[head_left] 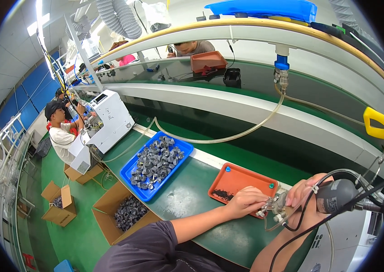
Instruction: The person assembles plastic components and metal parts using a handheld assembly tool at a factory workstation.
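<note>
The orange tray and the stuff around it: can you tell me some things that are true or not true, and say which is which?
1. The orange tray holds a small pile of dark bits. True.
2. The blue tray is empty. False: it is full of grey parts.
3. The right hand grips a power tool. True.
4. The left hand rests in the blue tray. False: it is at the orange tray's near edge, by a small metal part.

Two open brown cardboard boxes stand on the green floor left of the bench: the nearer box (126,216) holds dark grey parts, the smaller box (58,205) farther left has its flaps up. A third cardboard box (83,174) sits under the white machine (110,119), which bears dark handwritten marks.
</note>
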Demonstrator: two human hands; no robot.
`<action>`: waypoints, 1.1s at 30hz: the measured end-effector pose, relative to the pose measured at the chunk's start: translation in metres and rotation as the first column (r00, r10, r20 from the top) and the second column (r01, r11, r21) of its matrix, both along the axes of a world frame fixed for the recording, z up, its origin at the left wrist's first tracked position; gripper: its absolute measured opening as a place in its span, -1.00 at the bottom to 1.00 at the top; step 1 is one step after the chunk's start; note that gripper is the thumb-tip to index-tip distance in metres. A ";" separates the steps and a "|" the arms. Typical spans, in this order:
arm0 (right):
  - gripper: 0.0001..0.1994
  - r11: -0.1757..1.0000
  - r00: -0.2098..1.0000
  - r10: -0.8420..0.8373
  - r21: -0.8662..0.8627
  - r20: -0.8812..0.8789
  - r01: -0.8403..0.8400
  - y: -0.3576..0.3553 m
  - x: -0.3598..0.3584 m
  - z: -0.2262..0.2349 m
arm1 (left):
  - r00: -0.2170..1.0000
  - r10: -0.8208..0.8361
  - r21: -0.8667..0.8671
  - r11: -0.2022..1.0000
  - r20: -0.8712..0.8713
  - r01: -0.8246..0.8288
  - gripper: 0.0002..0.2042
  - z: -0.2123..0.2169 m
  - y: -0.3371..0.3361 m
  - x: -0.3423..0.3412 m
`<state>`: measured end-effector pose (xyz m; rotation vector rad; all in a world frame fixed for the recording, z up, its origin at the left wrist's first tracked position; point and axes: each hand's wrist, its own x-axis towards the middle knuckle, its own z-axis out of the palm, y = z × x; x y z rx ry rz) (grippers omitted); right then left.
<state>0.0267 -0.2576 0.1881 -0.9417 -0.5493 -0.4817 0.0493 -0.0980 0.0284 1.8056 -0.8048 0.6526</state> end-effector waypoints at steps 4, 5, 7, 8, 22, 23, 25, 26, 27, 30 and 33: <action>-0.77 0.997 1.000 -0.023 0.076 -0.019 0.024 0.002 -0.005 0.004 | 0.993 0.067 0.097 0.992 0.096 -0.076 -0.82 -0.004 0.021 0.008; -0.76 0.990 0.991 -0.134 0.050 -0.018 0.134 0.006 -0.009 0.007 | 0.992 0.083 0.093 0.991 0.099 -0.092 -0.82 -0.005 0.029 0.010; -0.77 0.990 0.989 -0.138 -0.005 0.061 0.138 -0.004 -0.007 0.006 | 0.978 0.129 0.216 0.963 0.164 -0.164 -0.82 -0.004 0.045 0.016; -0.79 0.992 0.989 -0.110 -0.050 0.095 0.115 -0.015 -0.005 0.001 | 0.976 0.137 0.212 0.962 0.170 -0.172 -0.82 -0.003 0.052 0.019; -0.68 0.938 0.954 -0.296 -0.177 0.043 0.298 -0.001 0.002 0.013 | 0.995 0.031 0.563 0.826 -0.096 0.029 -0.33 0.009 0.097 0.005; -0.67 0.929 0.943 -0.327 -0.165 0.058 0.332 -0.001 0.000 0.014 | 0.993 0.028 0.593 0.804 -0.116 0.047 -0.31 0.011 0.095 0.005; -0.65 0.927 0.942 -0.328 -0.167 0.075 0.336 -0.007 -0.003 0.014 | 0.983 0.046 0.641 0.763 -0.179 0.081 -0.26 0.007 0.092 0.006; -0.65 0.919 0.938 -0.339 -0.187 0.075 0.347 -0.007 -0.003 0.012 | 0.982 0.030 0.626 0.774 -0.187 0.096 -0.26 0.004 0.092 0.007; -0.66 0.922 0.941 -0.330 -0.184 0.080 0.339 -0.006 -0.002 0.011 | 0.983 0.063 0.645 0.762 -0.171 0.063 -0.27 0.003 0.093 0.008; -0.65 0.915 0.931 -0.357 -0.168 0.080 0.366 -0.005 0.002 0.010 | 0.984 0.037 0.677 0.731 -0.173 0.092 -0.31 -0.006 0.091 0.012; -0.66 0.917 0.931 -0.345 -0.172 0.116 0.361 -0.015 0.003 0.012 | 0.977 0.034 0.705 0.698 -0.210 0.127 -0.31 -0.008 0.093 0.017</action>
